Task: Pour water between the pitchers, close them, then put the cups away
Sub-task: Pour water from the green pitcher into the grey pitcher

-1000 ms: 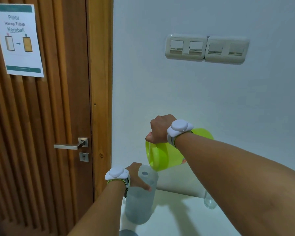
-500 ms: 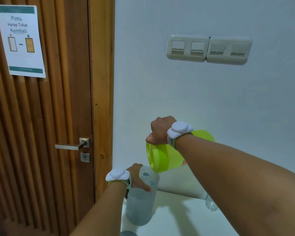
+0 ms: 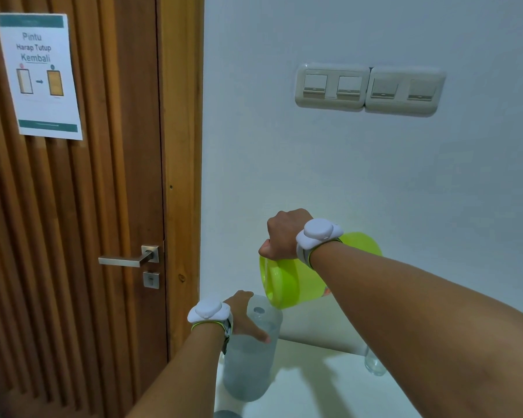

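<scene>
A lime-green translucent plastic pitcher (image 3: 296, 282), clenched in the right hand (image 3: 284, 233), is tipped above the tall frosted clear pitcher (image 3: 249, 354) grasped by the left hand (image 3: 245, 315); its spout is best kept centred over the mouth.

Right hand (image 3: 284, 233) raised, left hand (image 3: 245, 316) low.

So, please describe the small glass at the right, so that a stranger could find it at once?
Start at the white table against the pale wall, right of the wooden door. Near its back edge, just left of the right forearm, stands a small clear glass. Unlike the frosted grey pitcher under the left hand and the lime-green pitcher tilted by the right hand, no hand touches it.
</scene>
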